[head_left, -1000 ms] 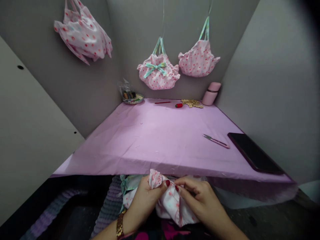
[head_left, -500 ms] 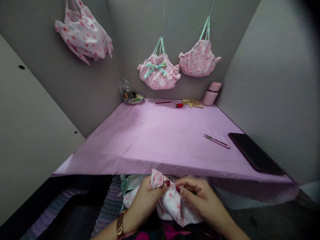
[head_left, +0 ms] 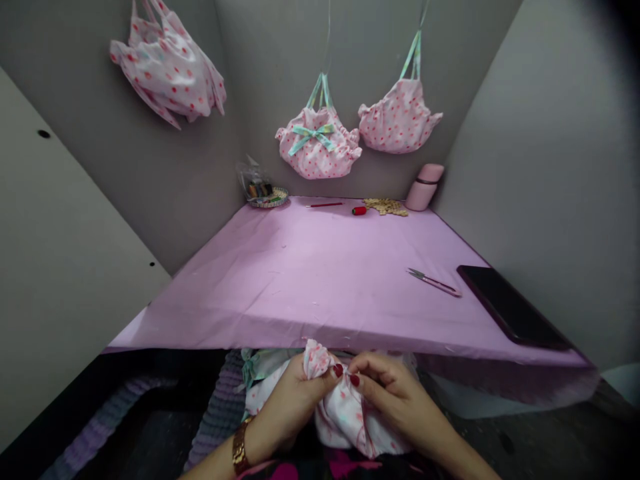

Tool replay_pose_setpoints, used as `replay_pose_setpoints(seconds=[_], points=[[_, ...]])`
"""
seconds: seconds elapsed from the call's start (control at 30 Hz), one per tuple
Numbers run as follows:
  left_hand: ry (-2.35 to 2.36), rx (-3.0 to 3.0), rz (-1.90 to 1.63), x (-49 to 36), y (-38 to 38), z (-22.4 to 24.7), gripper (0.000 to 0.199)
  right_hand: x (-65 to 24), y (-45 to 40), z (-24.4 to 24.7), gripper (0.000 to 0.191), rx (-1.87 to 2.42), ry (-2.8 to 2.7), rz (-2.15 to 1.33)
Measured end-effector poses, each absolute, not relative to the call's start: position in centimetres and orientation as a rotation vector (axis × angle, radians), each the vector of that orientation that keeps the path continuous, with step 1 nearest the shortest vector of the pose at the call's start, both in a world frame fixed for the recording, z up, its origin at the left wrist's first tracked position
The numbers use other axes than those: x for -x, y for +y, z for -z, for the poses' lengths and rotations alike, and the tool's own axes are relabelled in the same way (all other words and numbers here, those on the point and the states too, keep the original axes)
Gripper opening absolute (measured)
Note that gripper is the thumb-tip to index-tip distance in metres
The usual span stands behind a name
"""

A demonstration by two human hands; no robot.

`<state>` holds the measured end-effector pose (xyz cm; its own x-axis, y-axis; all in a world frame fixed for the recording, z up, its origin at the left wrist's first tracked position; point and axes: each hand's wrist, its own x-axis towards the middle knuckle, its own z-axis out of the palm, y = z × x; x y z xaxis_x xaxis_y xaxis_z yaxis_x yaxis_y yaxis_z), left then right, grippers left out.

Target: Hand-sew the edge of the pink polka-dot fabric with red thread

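Over my lap, just below the table's front edge, a white cloth piece with a pink and red floral print (head_left: 343,413) is bunched up. My left hand (head_left: 295,393) is closed on it, a gathered corner standing up above the thumb. My right hand (head_left: 387,390) is closed in a pinch, thumb and forefinger meeting at the cloth's edge close to the left thumb. Whatever lies between those right fingertips is too small to make out. A mint-green tie (head_left: 250,367) shows left of the left hand.
The table has a pink cover (head_left: 320,273). Thread snips (head_left: 435,283) and a dark phone (head_left: 510,307) lie at right. Along the back are a small basket (head_left: 270,200), a red thread spool (head_left: 359,211), a woven mat (head_left: 385,207) and a pink bottle (head_left: 424,188). Dotted garments (head_left: 320,163) hang above.
My right fingertips have moved slightly left, closer to the left thumb. The cloth has shifted a little in my hands; the things on the table have stayed put.
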<state>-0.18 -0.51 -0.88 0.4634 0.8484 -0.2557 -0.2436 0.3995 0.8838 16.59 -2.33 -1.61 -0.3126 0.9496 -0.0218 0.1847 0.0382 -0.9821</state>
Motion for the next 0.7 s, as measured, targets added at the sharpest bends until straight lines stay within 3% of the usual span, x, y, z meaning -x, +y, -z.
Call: replay_pose_setpoints(seconds=[0.4, 0.63, 0.7], points=[[0.855, -0.883, -0.814, -0.2, -0.5, 2.4, 0.028, -15.4, -2.7, 1.0, 0.014, 1.181, -1.752, -1.281], [0.878, -0.915, -0.823, -0.1, -0.4, 2.3, 0.022, -15.6, -2.0, 0.4, 0.017, 1.118, -1.852, -0.771], [0.899, -0.908, -0.837, -0.1, -0.4, 2.1, 0.019, -15.9, -2.2, 0.1, 0.015, 1.064, -1.700, -0.770]])
